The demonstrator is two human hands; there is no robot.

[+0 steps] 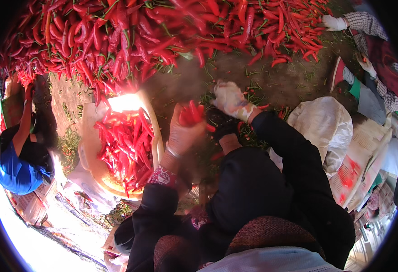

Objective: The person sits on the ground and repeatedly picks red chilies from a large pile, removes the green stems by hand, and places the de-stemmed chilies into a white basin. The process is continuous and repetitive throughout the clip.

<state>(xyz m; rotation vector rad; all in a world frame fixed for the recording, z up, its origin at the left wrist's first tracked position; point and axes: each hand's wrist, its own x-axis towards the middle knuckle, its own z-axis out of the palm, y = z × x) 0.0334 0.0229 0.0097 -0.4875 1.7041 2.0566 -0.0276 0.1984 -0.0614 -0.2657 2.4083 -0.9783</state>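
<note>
My bare left hand (185, 131) holds a bunch of red chili peppers (191, 114) just right of a pale basin (156, 136). In the basin lie many red peppers (131, 146). My right hand (231, 98), in a stained whitish glove, is to the right of the bunch, above my dark shoe; it is blurred, and whether it holds anything I cannot tell. A large heap of red chili peppers (151, 37) with some green stems spreads across the far side, beyond both hands.
Green stems and loose pepper bits litter the ground (246, 68). At right are a white woven sack (321, 125), printed boxes (352, 170) and a co-worker's gloved hand (335, 23) at the heap. A person in blue (18, 166) sits at left, one hand on peppers.
</note>
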